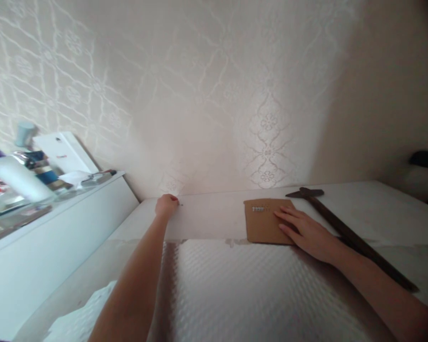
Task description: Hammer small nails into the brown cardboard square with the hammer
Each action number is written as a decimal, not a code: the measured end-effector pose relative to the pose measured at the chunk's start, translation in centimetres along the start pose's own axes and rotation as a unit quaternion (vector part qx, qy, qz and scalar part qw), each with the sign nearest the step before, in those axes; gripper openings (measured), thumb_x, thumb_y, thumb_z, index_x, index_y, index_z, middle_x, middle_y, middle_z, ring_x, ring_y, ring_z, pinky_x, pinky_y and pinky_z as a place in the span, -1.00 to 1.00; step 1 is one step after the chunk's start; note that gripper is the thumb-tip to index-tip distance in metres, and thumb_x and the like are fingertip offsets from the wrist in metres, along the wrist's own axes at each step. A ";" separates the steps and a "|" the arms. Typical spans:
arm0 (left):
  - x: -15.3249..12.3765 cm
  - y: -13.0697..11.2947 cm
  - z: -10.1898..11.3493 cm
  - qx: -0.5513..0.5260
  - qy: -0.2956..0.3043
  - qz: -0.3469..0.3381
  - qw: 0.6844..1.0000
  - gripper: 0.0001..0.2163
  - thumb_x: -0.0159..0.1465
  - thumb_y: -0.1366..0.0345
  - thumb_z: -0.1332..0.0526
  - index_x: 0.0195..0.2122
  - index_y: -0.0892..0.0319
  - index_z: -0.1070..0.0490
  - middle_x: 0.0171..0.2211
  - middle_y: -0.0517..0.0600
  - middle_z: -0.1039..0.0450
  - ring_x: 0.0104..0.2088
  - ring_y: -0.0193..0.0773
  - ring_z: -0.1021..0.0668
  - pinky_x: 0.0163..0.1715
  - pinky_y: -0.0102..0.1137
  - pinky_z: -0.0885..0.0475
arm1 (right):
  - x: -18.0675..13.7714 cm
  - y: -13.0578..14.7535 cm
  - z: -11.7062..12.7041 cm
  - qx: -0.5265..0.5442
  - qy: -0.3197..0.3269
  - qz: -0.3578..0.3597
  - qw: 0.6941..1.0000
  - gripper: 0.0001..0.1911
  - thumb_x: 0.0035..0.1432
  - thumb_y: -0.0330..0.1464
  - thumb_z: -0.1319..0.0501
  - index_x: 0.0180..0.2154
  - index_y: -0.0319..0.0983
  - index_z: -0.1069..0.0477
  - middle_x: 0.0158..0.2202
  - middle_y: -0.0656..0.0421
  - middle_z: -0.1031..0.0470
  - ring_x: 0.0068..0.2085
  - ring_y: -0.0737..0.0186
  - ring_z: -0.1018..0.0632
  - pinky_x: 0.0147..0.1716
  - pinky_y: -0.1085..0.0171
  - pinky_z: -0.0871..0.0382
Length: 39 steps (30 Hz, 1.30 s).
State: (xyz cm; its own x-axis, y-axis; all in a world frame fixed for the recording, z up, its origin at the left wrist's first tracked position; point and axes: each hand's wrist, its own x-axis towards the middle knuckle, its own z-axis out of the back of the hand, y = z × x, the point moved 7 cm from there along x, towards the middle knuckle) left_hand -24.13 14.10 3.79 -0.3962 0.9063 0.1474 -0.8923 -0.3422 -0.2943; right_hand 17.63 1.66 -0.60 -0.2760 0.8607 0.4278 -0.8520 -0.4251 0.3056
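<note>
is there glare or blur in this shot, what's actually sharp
Head view: soft, bent at the edges by the wide lens; a bright patch washes out the wall above the left hand; glare streaks the embossed sheet in front; the shelf clutter at left is blurred; the right hand on the brown card and the hammer read clearest; the top right corner darkens.

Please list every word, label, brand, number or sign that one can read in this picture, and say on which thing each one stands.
No text here can be read.
Brown card under the right hand: a short row of small light marks, too small to read.
Bottles on the left shelf: labels blurred, unreadable.
Hammer: no marking shows.
Wallpaper: pattern only, no words.
</note>
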 end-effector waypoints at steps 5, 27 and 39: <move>0.4 -0.1 -0.2 0.020 -0.001 0.000 1.000 -0.78 0.15 0.32 -0.15 -0.20 0.20 -0.49 -0.16 0.20 -0.48 -0.11 0.04 -0.49 -0.20 -0.24 -0.39 | 0.0 0.6 0.5 -0.006 -0.004 0.000 1.000 -0.55 0.23 -0.25 0.04 0.04 -0.33 -0.35 0.09 -0.07 -0.29 0.12 0.01 -0.28 0.12 0.02 -0.15; -8.4 -15.3 1.6 -0.204 -0.025 -0.176 0.963 -0.84 0.19 0.32 -0.16 -0.28 0.23 -0.49 -0.26 0.05 -0.51 -0.25 -0.23 -0.51 -0.17 -0.37 -0.36 | 0.7 1.5 1.0 -0.005 0.021 -0.001 1.000 -0.60 0.21 -0.30 -0.01 0.02 -0.33 -0.36 0.09 -0.10 -0.29 0.09 0.00 -0.32 0.09 0.02 -0.16; -18.8 -20.6 -2.5 -0.523 0.081 -0.178 0.830 -0.86 0.16 0.29 -0.17 -0.36 0.25 -0.46 -0.36 0.05 -0.52 -0.33 -0.32 -0.52 -0.28 -0.44 -0.39 | 0.9 2.2 0.8 0.013 0.032 0.049 0.998 -0.62 0.16 -0.31 -0.08 0.00 -0.29 -0.39 0.06 -0.04 -0.34 0.07 0.03 -0.34 0.07 0.07 -0.19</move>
State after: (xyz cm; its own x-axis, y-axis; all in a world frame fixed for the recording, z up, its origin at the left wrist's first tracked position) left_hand 2.24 4.76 4.78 -0.0373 0.9542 0.2970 -0.2380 0.2801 -0.9300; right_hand 15.90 1.31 1.18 -0.3864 0.8304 0.4013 -0.8083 -0.5145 0.2864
